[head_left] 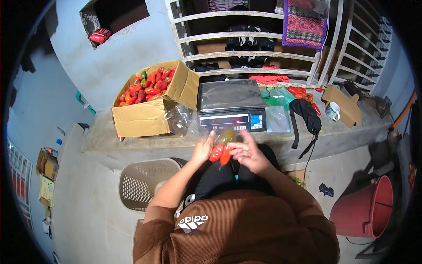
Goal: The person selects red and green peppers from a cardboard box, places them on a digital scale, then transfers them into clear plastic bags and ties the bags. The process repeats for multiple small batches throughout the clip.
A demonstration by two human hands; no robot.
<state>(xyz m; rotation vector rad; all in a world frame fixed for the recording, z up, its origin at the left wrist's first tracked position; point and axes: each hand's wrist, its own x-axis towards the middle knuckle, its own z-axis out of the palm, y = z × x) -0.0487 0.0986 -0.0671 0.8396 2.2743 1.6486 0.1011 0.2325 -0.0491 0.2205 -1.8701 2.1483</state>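
Observation:
A clear plastic bag with red, orange and greenish peppers hangs in my left hand, whose fingers are closed round its side. My right hand is at the bag's other side, index finger raised and slightly blurred, the other fingers curled against it; what they grip is unclear. Just beyond both hands sits a digital scale with a bare metal pan and lit red display. A cardboard box full of mostly red peppers stands left of it, with loose clear plastic at its side.
Clear and green bags, more peppers, a black bag, a mug and flattened cardboard lie along the concrete ledge. A perforated basket and red bucket stand below. White railings rise behind.

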